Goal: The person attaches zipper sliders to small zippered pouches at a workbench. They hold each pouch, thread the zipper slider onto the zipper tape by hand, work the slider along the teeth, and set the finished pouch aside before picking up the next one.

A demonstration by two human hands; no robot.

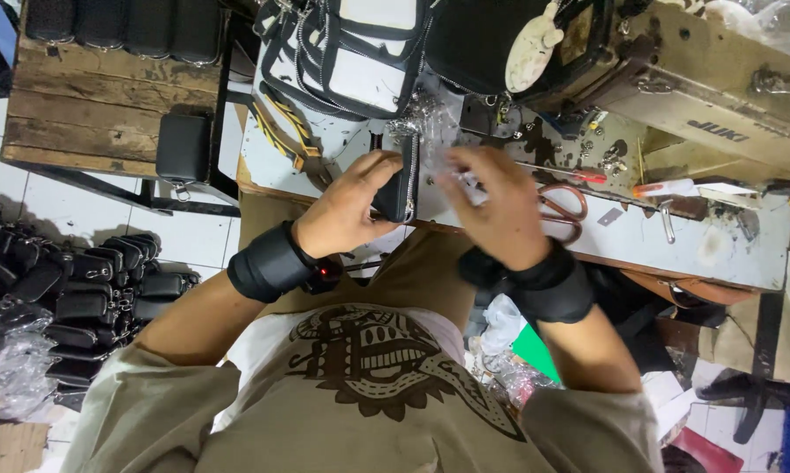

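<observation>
Black zippered pouch (398, 186) stands upright on its narrow edge at the near edge of the table (728, 250), just in front of the person's body. Left hand (347, 208): fingers closed around the pouch's left side, thumb on top. Right hand (493, 203): fingers curled narrow over crinkled clear plastic wrap (434, 131), which lies against the pouch's right side; blur here, so whether these fingers also touch the pouch cannot be told. One dark wrist band on each forearm, two in all.

Edges and room: table's near edge runs just under both wrists. To the right of the right hand, one pair of orange-handled scissors (563, 208) lies near the edge, close to the knuckles. Behind the hands, one black-and-white bag (351, 61) and a sewing machine (710, 96) crowd the far side. Left, across a gap showing tiled floor, a wooden bench (88, 96) carries one black case (183, 147) at its near corner. On the floor at left, a pile of black pouches (88, 293), too many and too overlapped to count.
</observation>
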